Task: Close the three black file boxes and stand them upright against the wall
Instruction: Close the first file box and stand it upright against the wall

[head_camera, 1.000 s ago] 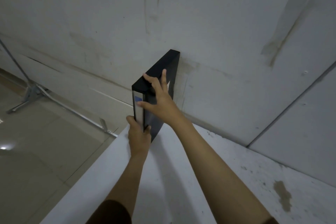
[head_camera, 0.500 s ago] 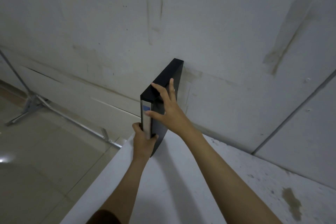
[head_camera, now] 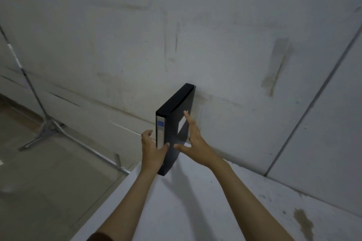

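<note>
1. Grey scuffed wall (head_camera: pixel 215 25) behind a white table (head_camera: pixel 195 211); one black file box (head_camera: pixel 177 119) stands closed and upright on the table's far edge, back end at the wall; other two not in view.
2. Our left hand (head_camera: pixel 151 149) pinches the labelled spine low; our right hand (head_camera: pixel 194 141) is spread flat, apparently just off the side face.
3. We judge it light, stiff, smooth-skinned and tippy on its narrow base; best hold is spine plus flat side.
</note>
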Available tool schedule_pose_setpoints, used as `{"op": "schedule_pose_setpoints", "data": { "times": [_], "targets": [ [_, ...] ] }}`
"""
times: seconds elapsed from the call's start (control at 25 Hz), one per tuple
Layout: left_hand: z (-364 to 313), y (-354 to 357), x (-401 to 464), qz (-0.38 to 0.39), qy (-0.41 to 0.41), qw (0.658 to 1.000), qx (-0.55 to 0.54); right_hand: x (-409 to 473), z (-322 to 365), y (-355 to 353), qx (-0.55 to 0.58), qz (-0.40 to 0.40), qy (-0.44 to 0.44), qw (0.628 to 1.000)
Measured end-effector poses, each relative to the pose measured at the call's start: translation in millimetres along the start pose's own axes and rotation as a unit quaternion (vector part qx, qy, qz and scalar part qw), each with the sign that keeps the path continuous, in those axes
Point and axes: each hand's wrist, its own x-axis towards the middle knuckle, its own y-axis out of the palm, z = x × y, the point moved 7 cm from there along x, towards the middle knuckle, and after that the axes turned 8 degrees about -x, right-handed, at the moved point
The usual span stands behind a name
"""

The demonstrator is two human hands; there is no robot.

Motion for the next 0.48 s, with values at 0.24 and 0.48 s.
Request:
{"op": "schedule_pose_setpoints", "data": {
  "times": [0.24, 0.48],
  "targets": [
    [-27, 3, -63, -0.051, 0.001, 0.999, 0.003, -62, 0, -19, -0.021, 0.011, 0.005, 1.0],
    [-27, 69, -151, 0.074, -0.04, 0.996, 0.022, -163, -30, -58, -0.05, 0.032, 0.038, 0.998]
  ]
}}
